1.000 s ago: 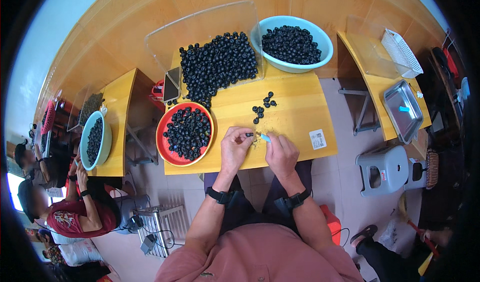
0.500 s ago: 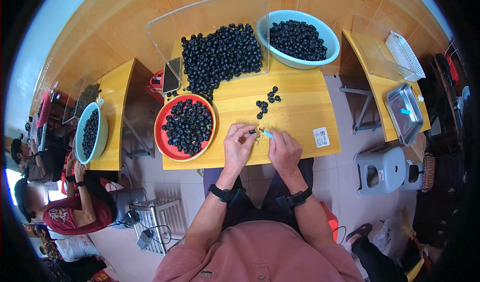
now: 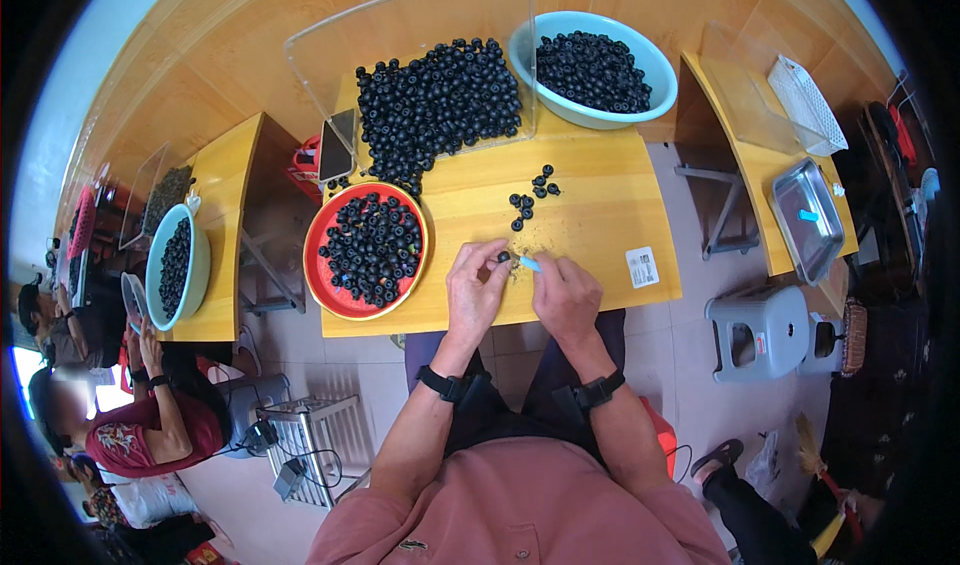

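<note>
Left hand (image 3: 472, 290) pinching 1 dark round piece (image 3: 504, 257) over the yellow bench (image 3: 600, 200) toward its near edge, right hand (image 3: 567, 295) gripping a light-blue-handled tool (image 3: 530, 263), red dish (image 3: 315, 257) of dark pieces (image 3: 372, 252) at the near left corner

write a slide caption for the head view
Left hand pinches a dark round piece; right hand holds a light-blue tool beside it at a yellow table.

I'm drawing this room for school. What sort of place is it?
Probably a small workshop: there are yellow tables, a light-blue basin and a red tray holding many little black pieces, and another person at the left-hand table.
</note>
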Demonstrator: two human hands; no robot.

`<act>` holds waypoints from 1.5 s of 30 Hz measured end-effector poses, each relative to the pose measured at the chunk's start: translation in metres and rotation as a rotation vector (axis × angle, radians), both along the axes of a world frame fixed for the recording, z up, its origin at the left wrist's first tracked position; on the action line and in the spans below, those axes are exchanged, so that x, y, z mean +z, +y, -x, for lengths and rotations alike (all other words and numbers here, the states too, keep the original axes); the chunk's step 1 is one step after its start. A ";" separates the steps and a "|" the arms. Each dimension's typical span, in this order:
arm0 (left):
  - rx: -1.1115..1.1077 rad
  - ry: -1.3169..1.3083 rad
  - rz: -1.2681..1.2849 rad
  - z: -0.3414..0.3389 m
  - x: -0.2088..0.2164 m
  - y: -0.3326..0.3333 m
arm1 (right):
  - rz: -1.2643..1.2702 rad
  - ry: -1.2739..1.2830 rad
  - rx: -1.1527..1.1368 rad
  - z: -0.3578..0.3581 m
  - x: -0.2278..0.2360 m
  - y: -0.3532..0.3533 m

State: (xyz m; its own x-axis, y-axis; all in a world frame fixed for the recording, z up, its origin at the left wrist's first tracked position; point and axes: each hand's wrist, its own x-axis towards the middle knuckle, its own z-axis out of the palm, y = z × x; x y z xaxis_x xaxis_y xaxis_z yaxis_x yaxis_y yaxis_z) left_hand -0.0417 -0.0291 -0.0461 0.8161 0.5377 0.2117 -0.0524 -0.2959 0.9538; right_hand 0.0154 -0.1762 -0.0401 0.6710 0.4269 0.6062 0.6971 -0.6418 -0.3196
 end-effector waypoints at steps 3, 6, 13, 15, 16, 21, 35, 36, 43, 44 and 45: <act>0.010 0.010 0.005 0.000 0.000 -0.001 | 0.032 -0.016 0.025 0.000 0.003 0.001; 0.004 0.022 -0.049 0.001 0.002 -0.001 | 0.044 -0.021 0.041 0.001 0.004 0.001; 0.009 0.020 -0.079 0.002 0.004 -0.001 | 0.059 -0.030 0.047 0.000 0.003 0.002; 0.007 0.026 -0.078 0.002 0.005 -0.002 | 0.062 -0.027 0.047 0.000 0.002 0.002; 0.007 0.027 -0.078 0.002 0.006 -0.002 | 0.066 -0.025 0.047 0.000 0.001 0.002; 0.028 0.017 -0.019 0.002 -0.006 -0.002 | 0.058 -0.019 0.053 -0.001 0.001 0.002; 0.043 -0.060 0.038 0.005 -0.004 0.002 | 0.029 0.023 -0.006 -0.001 -0.003 0.008; 0.029 -0.047 -0.064 0.005 -0.002 0.002 | 0.035 0.013 -0.036 -0.001 -0.003 0.006; 0.198 -0.118 -0.322 0.025 0.027 0.027 | -0.015 0.029 -0.033 -0.002 -0.007 0.000; 0.270 -0.146 -0.394 0.028 0.034 0.037 | -0.028 0.022 -0.028 -0.002 -0.007 -0.001; 0.341 -0.122 -0.407 0.032 0.033 0.051 | -0.040 0.012 -0.020 -0.002 -0.005 -0.001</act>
